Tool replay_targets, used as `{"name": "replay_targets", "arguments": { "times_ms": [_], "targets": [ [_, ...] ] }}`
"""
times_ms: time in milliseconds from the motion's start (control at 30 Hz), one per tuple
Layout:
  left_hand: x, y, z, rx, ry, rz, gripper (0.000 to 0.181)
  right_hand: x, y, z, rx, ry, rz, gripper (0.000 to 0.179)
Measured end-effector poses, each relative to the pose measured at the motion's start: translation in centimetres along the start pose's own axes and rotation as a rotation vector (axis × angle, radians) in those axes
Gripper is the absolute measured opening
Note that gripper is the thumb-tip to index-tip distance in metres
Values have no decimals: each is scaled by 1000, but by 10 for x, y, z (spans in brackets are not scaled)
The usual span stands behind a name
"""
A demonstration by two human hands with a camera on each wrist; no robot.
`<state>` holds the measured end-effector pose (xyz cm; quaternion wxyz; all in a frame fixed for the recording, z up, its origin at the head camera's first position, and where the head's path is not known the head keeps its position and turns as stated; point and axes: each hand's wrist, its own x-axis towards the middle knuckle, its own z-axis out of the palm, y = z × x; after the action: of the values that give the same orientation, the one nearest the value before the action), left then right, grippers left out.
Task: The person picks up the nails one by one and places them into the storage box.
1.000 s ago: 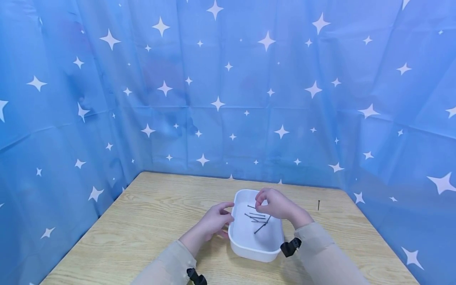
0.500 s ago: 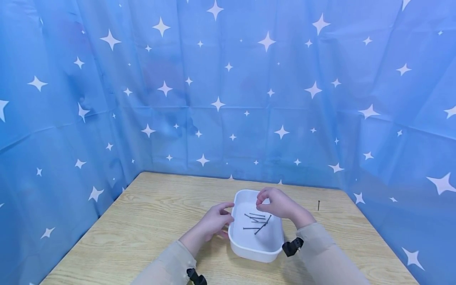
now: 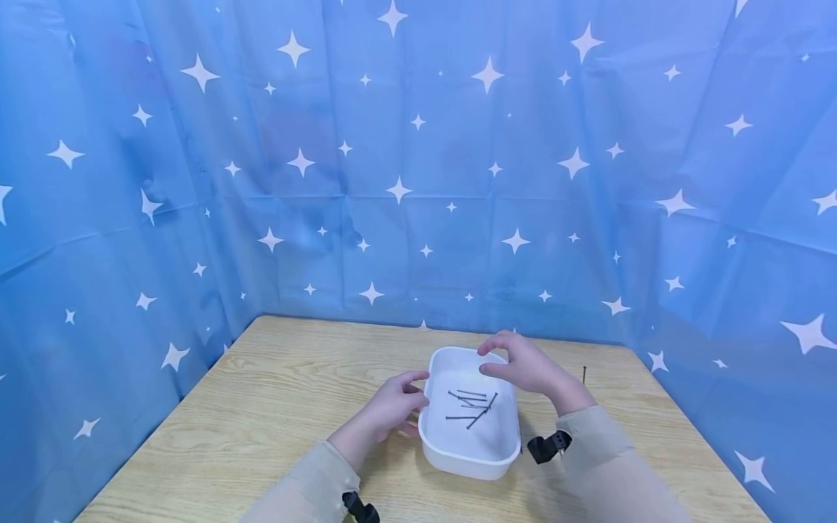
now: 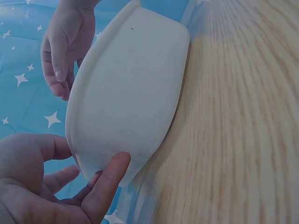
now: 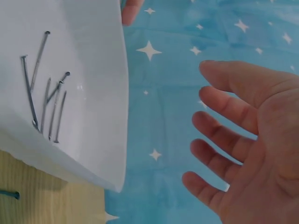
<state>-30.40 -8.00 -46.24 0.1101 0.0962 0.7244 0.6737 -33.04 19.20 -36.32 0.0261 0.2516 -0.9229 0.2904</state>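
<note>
- A left hand (image 3: 389, 407), fingers parted, touches a white tub (image 3: 464, 467) on the wood-grain worktop (image 3: 294, 407), apparently steadying it.
- A right hand (image 3: 526, 367) spreads, empty, at the tub's far right rim.
- Slim metal nails (image 3: 461, 418) cross inside, likely corralled by smooth, rounded walls; a stray nail (image 3: 584, 374) lies outside.

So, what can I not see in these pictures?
Left wrist view: the thin grey metal nails in the white rectangular tray, hidden by its wall.
Right wrist view: most of the left hand, cut by the top edge.
Same view: one end of the loose dark nail, cut by the left edge.
</note>
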Motion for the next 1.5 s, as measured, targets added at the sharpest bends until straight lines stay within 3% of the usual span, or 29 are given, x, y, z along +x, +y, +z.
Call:
{"name": "replay_targets", "arguments": {
  "times_ms": [300,467,833,1500],
  "targets": [
    [0,0,0,-7,-6,1,64,-12,5,-19,0,64,28,34],
    [0,2,0,-13,-11,0,65,-20,7,-29,-7,107,2,36],
    [0,0,1,0,-1,-4,63,-39,25,-42,54,158,0,50],
    [-1,3,2,-3,7,-9,66,-69,59,-43,13,173,106,72]
  ]
}}
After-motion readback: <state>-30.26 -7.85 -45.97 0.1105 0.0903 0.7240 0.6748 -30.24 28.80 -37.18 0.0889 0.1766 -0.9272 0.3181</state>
